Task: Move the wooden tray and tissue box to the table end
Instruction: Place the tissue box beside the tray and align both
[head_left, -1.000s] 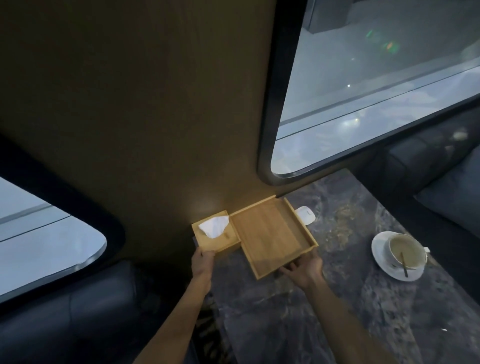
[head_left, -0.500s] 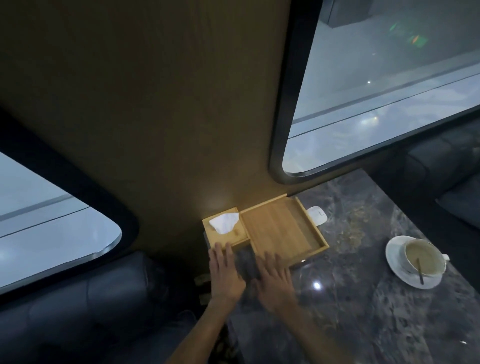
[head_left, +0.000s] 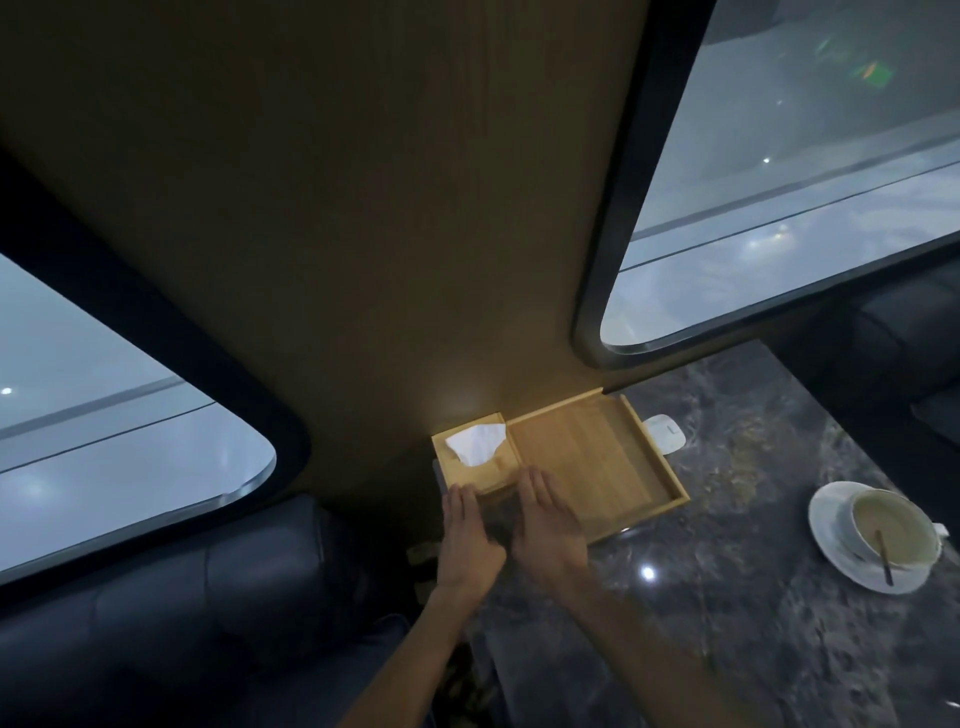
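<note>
Tissue box (head_left: 491, 475) and wooden tray (head_left: 592, 462) sit side by side straight ahead of the person's two hands, touching each other, with their far edges at or very near the wood-panelled wall (head_left: 363, 260). The left hand (head_left: 467, 540) lies flat and released, fingers straight and together, its fingertips (head_left: 460, 493) at the box's near edge; whether they press on it or only hover cannot be told. The right hand (head_left: 548, 525), just beside the left, is also flat and grasps nothing, its fingers (head_left: 535, 483) laid over the tray's near left corner, close to where tray and box meet. A white tissue sticks up from the box beyond the left fingertips, and the tray looks bare. Under both wrists runs the dark marble table (head_left: 727, 597), which ends at the wall. Past the tray, to the right of the right hand, a small white object (head_left: 665, 434) lies just beside the tray's far side. Well off to the right stands a cup on a saucer (head_left: 883, 530) with a stirrer in it. Judging by how things lie, the move is all but done: both pieces appear to be at the table end, and what seems left is at most a small push to square them up and drawing the hands away.
</note>
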